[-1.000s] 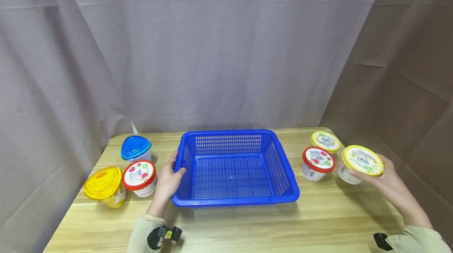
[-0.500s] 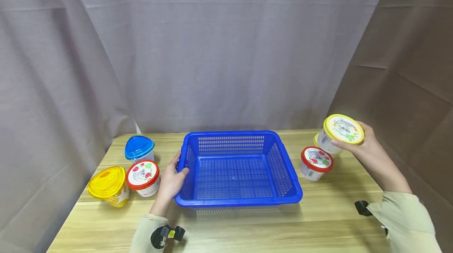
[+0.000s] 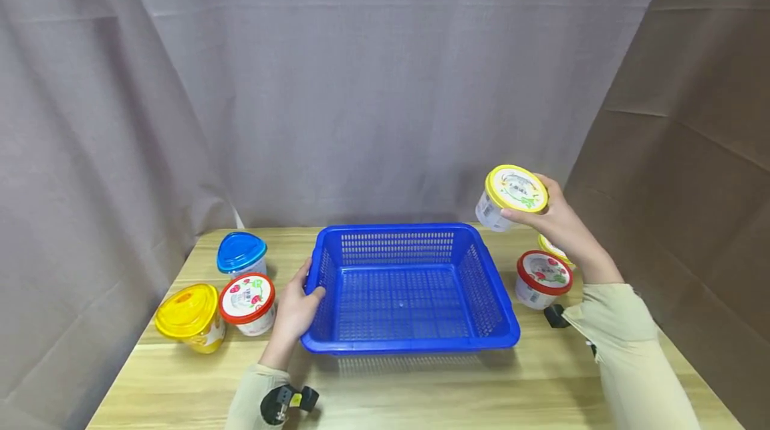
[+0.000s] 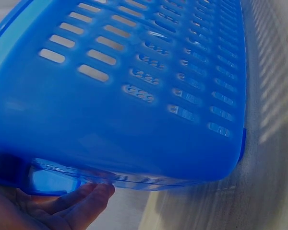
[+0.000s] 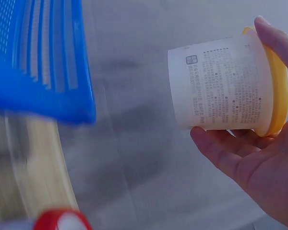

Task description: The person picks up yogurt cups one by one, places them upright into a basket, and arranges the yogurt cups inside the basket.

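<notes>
The right hand point(image 3: 553, 216) grasps a yellow-lidded tub point(image 3: 512, 193), clear of the surface point(image 3: 421, 398), near the back right corner of the blue basket point(image 3: 410, 345). The left hand point(image 3: 296, 308) grips the basket's left rim. Right of the basket stand a red-lidded tub point(image 3: 544, 279) and, partly hidden, a second yellow-lidded tub point(image 3: 554, 249). Left of it: a blue-lidded tub point(image 3: 242, 255), another red-lidded tub point(image 3: 247, 302), a yellow tub point(image 3: 190, 316).

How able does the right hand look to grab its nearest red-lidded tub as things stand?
Probably not yet: the right hand grips a yellow-lidded tub, which likely must go down first, though nothing rests on the red-lidded tub.
</notes>
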The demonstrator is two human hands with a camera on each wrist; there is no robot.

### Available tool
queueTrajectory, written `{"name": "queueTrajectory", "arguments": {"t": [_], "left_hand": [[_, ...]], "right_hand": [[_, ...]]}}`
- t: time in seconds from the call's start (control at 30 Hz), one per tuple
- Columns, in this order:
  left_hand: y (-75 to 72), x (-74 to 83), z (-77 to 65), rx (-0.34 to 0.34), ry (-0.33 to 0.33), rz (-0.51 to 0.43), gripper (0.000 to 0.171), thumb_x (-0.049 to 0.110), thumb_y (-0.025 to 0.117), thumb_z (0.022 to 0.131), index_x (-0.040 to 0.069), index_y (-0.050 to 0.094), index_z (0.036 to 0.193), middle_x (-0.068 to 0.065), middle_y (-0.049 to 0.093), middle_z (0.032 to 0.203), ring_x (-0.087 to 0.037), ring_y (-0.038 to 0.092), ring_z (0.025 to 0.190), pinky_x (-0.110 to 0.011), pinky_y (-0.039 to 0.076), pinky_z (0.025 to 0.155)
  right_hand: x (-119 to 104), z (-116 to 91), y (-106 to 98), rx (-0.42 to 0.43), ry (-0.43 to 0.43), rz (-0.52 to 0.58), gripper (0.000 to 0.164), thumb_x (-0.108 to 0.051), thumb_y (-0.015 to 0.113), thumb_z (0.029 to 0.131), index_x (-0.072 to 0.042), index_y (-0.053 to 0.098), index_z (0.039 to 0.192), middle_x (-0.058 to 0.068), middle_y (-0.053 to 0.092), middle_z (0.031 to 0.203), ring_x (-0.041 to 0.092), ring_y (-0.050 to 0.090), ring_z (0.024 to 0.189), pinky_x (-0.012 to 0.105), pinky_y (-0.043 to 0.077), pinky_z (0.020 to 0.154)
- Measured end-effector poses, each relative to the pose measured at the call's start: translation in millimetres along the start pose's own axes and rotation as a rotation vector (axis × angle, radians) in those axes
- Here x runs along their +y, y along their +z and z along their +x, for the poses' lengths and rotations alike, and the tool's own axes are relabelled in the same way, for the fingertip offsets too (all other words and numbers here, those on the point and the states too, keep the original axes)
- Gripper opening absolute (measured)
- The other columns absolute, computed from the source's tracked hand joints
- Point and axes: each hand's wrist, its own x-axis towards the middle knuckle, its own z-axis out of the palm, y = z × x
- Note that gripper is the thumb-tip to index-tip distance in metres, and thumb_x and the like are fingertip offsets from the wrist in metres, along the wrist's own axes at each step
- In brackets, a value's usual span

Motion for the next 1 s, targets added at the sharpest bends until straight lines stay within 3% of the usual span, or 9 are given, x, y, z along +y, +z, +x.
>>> {"name": "queueTrajectory", "arguments": {"t": [0.23,0.53,1.0], "left_hand": [[10.2,5.0,-0.6,-0.020,0.022,-0.006,0.067,0.008,0.063,0.088,0.001,0.043,0.151,-0.028,0.063,0.128,-0.039,0.063,0.113,-0.055,0.050,0.095],[4.6,3.8,-5.4,0.001,0.004,0.002,0.067,0.007,0.063,0.087,0.003,0.044,0.151,-0.027,0.064,0.126,-0.037,0.064,0.110,-0.055,0.052,0.093],[-3.3,-3.2,-11.4,0.005,0.032,0.018,0.067,0.005,0.064,0.086,0.000,0.045,0.150,-0.027,0.066,0.123,-0.037,0.066,0.106,-0.054,0.053,0.090]], "right_hand": [[-11.2,13.3,26.0,-0.006,-0.044,0.034,0.111,-0.038,0.080,0.086,-0.010,0.001,0.161,0.022,0.027,0.156,0.036,0.032,0.139,0.060,0.027,0.112],[-26.7,34.3,83.4,-0.072,-0.120,0.144,0.107,-0.029,0.084,0.082,-0.009,0.012,0.159,0.020,0.040,0.147,0.032,0.040,0.135,0.051,0.027,0.115],[-37.8,50.9,145.7,-0.122,-0.150,0.204,0.103,-0.028,0.085,0.081,-0.008,0.018,0.157,0.021,0.046,0.143,0.032,0.045,0.133,0.051,0.031,0.113]]}}
